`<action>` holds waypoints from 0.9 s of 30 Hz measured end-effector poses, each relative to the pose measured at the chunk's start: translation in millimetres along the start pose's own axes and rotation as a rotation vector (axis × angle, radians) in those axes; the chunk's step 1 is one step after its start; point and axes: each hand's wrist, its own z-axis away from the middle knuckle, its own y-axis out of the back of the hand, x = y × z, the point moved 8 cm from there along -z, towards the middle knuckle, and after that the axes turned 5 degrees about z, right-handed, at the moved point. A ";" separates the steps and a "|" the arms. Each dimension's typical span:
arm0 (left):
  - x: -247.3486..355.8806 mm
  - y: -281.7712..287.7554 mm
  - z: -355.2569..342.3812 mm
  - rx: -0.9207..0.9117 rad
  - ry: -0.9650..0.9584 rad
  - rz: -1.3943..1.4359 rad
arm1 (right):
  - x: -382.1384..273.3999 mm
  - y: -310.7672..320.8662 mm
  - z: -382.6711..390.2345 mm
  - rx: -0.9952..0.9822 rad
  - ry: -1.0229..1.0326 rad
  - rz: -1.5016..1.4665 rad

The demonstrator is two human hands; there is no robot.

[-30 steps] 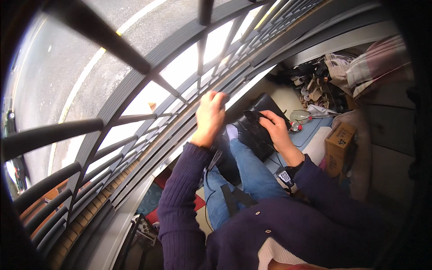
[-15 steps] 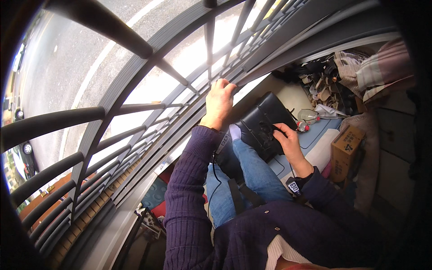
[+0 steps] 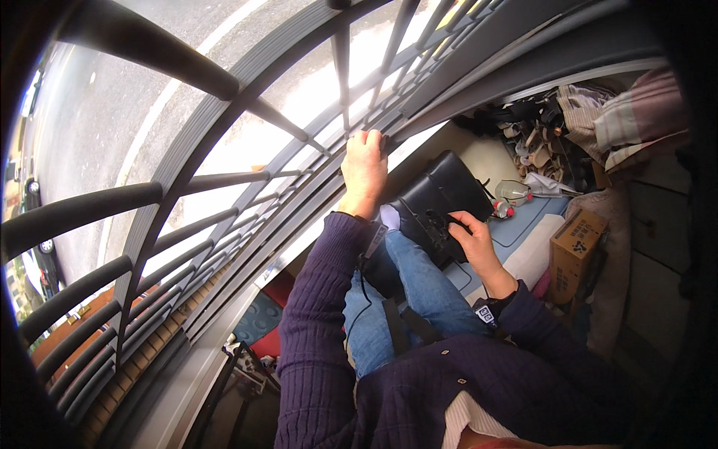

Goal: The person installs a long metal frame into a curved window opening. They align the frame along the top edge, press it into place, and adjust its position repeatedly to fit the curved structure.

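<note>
- Change, left: Left grip (image 3: pixel 364 168), blurred a second before, had sharpened at the upper end of the dark window rail (image 3: pixel 258 260); judged a steadier placing on that side.
- Change, right: Right grip (image 3: pixel 475 239) had come a little nearer the person's body across the black bag (image 3: pixel 449 183), the small dark item (image 3: pixel 436 224) shifting with it; judged as handling continued, not a release.
- State, left: fingers curled narrow; I could not tell from my spot whether they enclosed anything.
- State, right: thumb and forefinger pinched narrow, seemingly on the item's near edge; its outline merged with the bag.
- Item, position: just beyond the right fingertips, between nine and ten o'clock of that grip, over the bag; contact with the bag could not be told.
- Bag: eleven o'clock of the right grip, between three and four of the left.
- Surroundings: barred railing (image 3: pixel 82 209), nine o'clock of the left grip; clear bottle (image 3: pixel 512 192), between one and two of the right; cardboard box (image 3: pixel 577 238), three o'clock of the right.
</note>
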 end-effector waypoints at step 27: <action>8.4 -1.1 -4.1 -0.335 -0.164 -0.229 | -2.2 -7.5 1.0 -0.017 0.070 0.186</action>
